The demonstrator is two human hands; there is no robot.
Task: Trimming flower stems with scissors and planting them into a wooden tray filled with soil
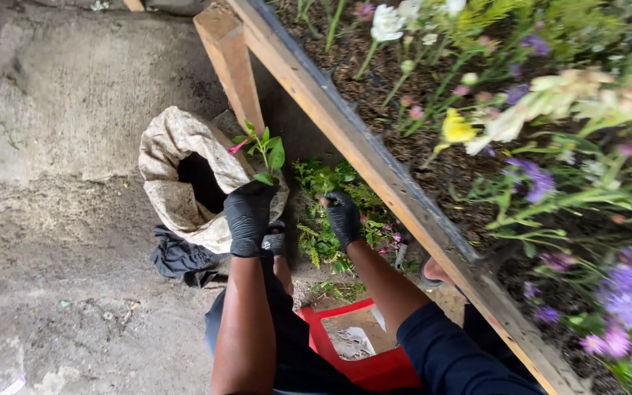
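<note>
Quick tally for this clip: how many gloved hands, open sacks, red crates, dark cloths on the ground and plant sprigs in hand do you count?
Gloved hands: 2, the left hand and the right hand
Open sack: 1
Red crate: 1
Dark cloth: 1
Plant sprig, held in the left hand: 1
Total: 6

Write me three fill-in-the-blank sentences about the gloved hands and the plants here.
1. Both hands wear ___ gloves.
2. The left hand holds up a leafy sprig with a ___ bud.
3. The right hand reaches into greenery beneath the ___ edge of the raised flower bed.

Missing words: black; pink; wooden
</note>
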